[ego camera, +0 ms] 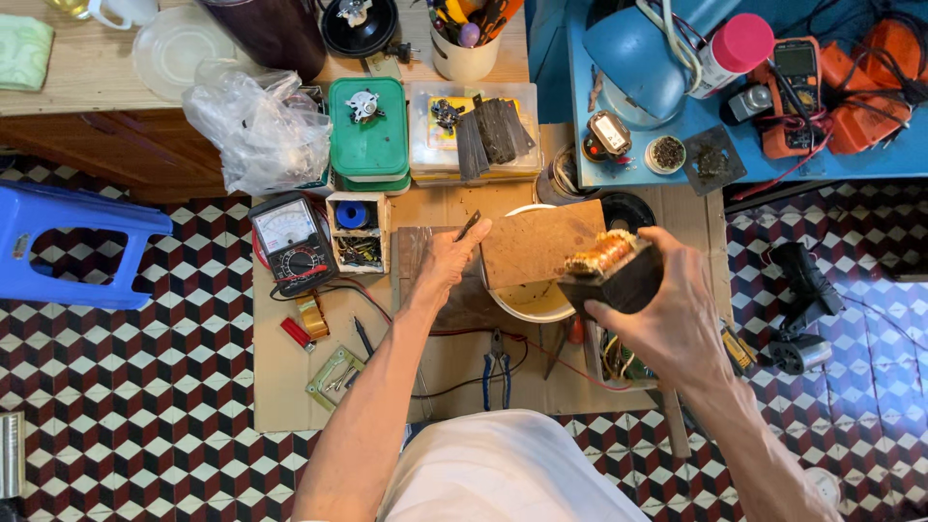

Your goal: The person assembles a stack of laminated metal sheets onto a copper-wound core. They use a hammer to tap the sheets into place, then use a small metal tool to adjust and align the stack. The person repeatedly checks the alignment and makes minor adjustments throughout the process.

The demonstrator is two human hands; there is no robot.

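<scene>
The right hand (677, 319) is wrapped around a dark transformer (611, 273) with copper windings on top, lifted above the white bowl (527, 304), whose near part shows yellowish inside. A brown board (536, 246) covers the bowl's far side. The left hand (447, 259) pinches a thin dark metal strip (469, 225) between fingertips, just left of the board. Farther off, a clear plastic box (474, 130) carries a stack of similar dark strips, beside a green lidded box (367, 130). A small open box (359, 232) holds a blue spool and small parts. A multimeter (292, 242) lies left. Cardboard (290, 377) near the left arm lies mostly bare; blue-handled pliers (497, 372) rest nearby.
</scene>
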